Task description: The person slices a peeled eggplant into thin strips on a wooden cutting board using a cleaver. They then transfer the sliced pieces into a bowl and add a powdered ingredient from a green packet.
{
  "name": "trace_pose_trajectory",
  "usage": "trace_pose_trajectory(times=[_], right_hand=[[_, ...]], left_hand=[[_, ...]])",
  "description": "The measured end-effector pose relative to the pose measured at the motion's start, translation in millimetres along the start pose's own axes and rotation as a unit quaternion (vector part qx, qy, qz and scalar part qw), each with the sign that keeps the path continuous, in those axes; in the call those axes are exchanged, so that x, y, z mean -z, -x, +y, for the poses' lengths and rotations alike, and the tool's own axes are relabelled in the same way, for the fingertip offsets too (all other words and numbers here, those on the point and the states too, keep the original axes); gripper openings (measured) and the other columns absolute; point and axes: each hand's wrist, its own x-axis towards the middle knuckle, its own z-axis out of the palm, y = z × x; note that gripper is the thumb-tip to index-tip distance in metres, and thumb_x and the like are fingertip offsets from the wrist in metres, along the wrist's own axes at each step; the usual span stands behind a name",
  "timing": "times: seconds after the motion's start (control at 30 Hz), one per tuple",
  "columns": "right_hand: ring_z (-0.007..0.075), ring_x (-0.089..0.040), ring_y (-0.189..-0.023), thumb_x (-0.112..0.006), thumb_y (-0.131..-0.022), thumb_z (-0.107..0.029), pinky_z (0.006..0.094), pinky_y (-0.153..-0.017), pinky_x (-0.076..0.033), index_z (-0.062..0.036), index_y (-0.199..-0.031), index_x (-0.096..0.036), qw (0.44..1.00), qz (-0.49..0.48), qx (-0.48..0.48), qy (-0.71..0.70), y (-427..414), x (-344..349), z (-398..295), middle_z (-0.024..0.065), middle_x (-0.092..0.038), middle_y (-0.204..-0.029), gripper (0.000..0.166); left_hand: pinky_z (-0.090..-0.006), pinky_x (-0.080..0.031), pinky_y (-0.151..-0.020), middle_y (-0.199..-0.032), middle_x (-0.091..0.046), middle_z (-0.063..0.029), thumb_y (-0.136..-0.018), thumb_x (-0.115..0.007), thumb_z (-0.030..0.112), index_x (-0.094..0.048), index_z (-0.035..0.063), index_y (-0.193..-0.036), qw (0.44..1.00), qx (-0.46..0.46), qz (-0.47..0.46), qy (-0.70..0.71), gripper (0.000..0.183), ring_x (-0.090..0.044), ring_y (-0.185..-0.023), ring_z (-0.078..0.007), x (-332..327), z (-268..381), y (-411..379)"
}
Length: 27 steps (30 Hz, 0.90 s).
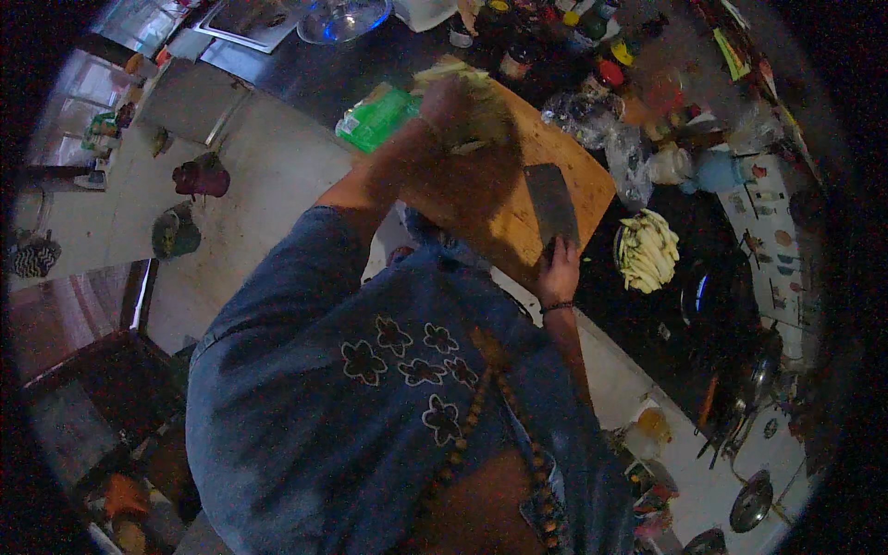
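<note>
A wooden cutting board (590,173) lies on the dark counter before me. My right hand (560,267) grips a cleaver (551,201) at the board's right part, its broad dark blade resting flat or nearly so on the wood. My left hand (444,104), blurred, is over the far left part of the board, at some pale cut vegetable strips (458,67); its fingers are too unclear to tell whether it holds any. One small pale piece (469,146) lies nearer me. Beside the left hand is a green plastic packet (381,119).
Right of the board, a heap of pale vegetable strips (649,251) sits near a dark pan (704,291). Clear plastic bags (628,159) and jars crowd the board's far right side. A glass bowl (343,19) and a sink (246,21) are at the far left.
</note>
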Motion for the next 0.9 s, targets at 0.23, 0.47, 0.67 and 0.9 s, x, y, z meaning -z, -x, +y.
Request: trace_pose_trajectory(times=[0.23, 0.47, 0.67, 0.9], right_hand=[[0.0375, -0.045, -0.105, -0.058, -0.076, -0.01, 0.042, -0.087, -0.04, -0.0035, -0.122, -0.045, 1.0, -0.008, -0.019, 0.02, 2, 3, -6, 0.0209, -0.042, -0.123, 0.048], [0.037, -0.042, -0.11, -0.059, -0.076, -0.011, 0.0411, -0.091, -0.038, -0.0063, -0.125, -0.042, 0.998, -0.025, -0.052, 0.025, 3, -9, -1, 0.0201, -0.037, -0.128, 0.052], [0.0356, -0.04, -0.112, -0.058, -0.075, -0.008, 0.0413, -0.093, -0.036, -0.0067, -0.126, -0.04, 0.997, -0.042, -0.062, 0.03, 2, -4, -11, 0.0171, -0.036, -0.13, 0.054], [0.0356, -0.039, -0.113, -0.055, -0.077, -0.005, 0.0423, -0.095, -0.033, -0.0083, -0.127, -0.039, 0.988, -0.017, -0.098, 0.114, 10, -13, -21, 0.0151, -0.036, -0.13, 0.053]], left_hand=[[-0.0476, -0.036, -0.089, -0.117, -0.046, -0.0183, -0.079, -0.056, 0.039, -0.047, 0.0001, -0.114, 0.995, 0.063, 0.001, 0.072, 0.054, -0.046, -0.105, -0.0369, 45, 28, 9], [-0.042, -0.037, -0.09, -0.113, -0.05, -0.0189, -0.078, -0.061, 0.026, -0.048, 0.0016, -0.115, 0.991, 0.033, 0.016, 0.126, 0.046, -0.047, -0.104, -0.0364, 88, 37, 32], [-0.042, -0.041, -0.082, -0.1, -0.055, -0.0159, -0.076, -0.062, 0.016, -0.052, 0.0038, -0.107, 0.982, 0.049, 0.057, 0.173, 0.035, -0.051, -0.096, -0.0347, 119, 31, 80], [-0.0394, -0.045, -0.073, -0.086, -0.059, -0.0148, -0.075, -0.061, 0.011, -0.059, 0.0032, -0.092, 0.975, 0.095, 0.039, 0.199, 0.019, -0.056, -0.083, -0.0341, 158, 15, 118]])
